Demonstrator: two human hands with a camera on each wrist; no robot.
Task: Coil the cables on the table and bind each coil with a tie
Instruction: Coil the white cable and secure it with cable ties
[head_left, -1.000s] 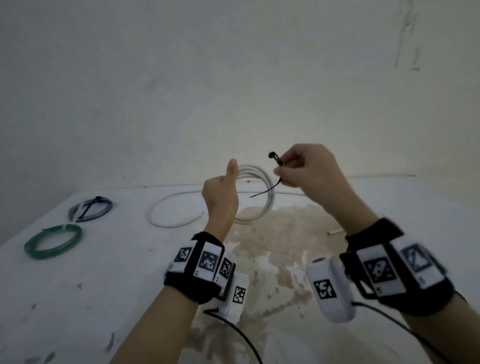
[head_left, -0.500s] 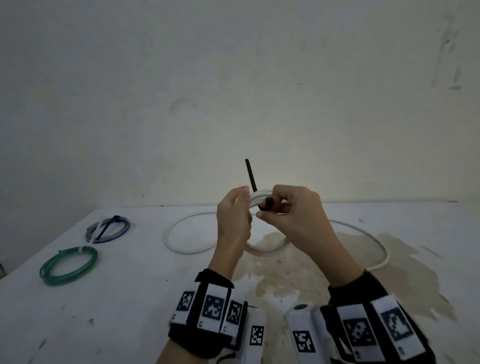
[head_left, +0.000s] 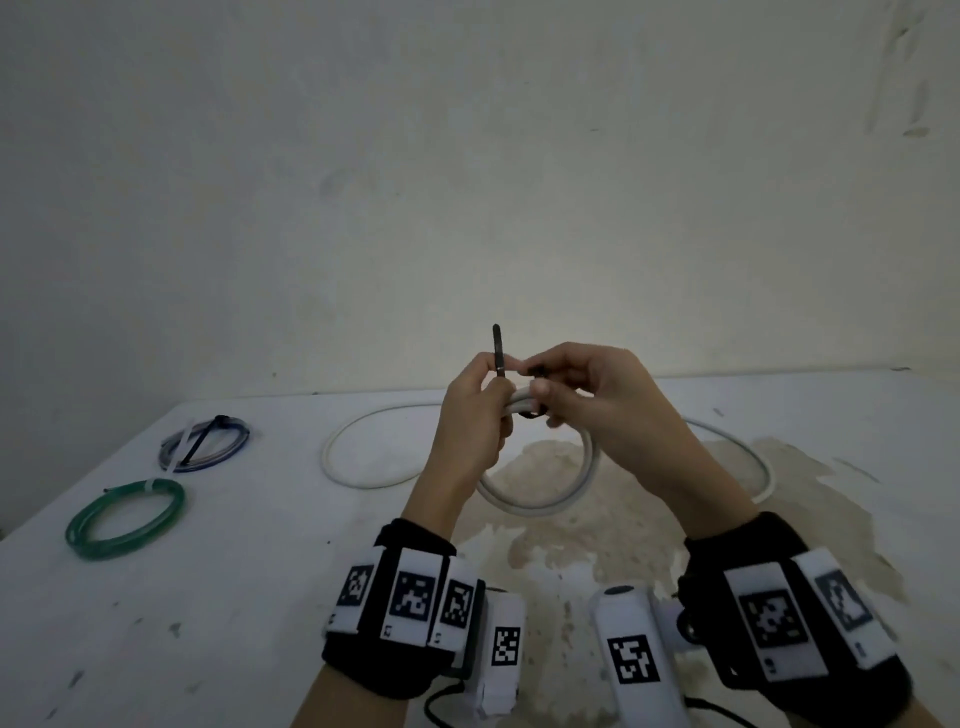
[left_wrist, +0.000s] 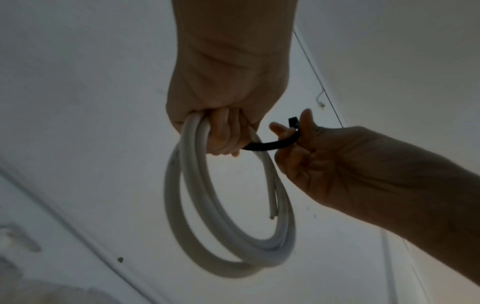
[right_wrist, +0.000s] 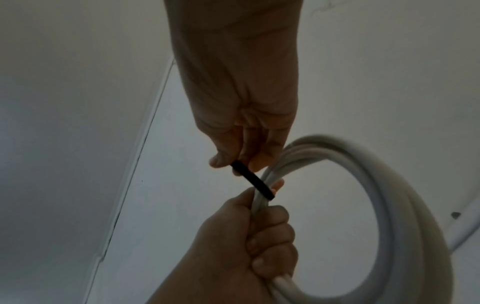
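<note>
My left hand (head_left: 491, 400) grips the top of a white cable coil (head_left: 540, 501), which hangs from it above the table (head_left: 260, 597). A black tie (head_left: 497, 347) passes under the bundle just beside that hand, and its tail sticks straight up. My right hand (head_left: 540, 382) pinches the tie's head end against the coil. In the left wrist view the left hand's fingers (left_wrist: 223, 131) curl round the coil (left_wrist: 228, 236), and the tie (left_wrist: 270, 146) bends toward the right hand (left_wrist: 293, 131). The right wrist view shows my right hand (right_wrist: 233, 164) pinching the tie (right_wrist: 253, 182) next to the coil (right_wrist: 389, 185).
Loose loops of the same white cable (head_left: 358, 467) trail on the table behind my hands, left and right. A green coil (head_left: 124, 519) and a blue coil (head_left: 205, 444) bound with a black tie lie at the far left. A brown stain (head_left: 597, 530) marks the table's middle.
My right hand has carried the tie from the air to the coil and passed it round the bundle. The tail now points up by my left hand. The head camera has tilted upward.
</note>
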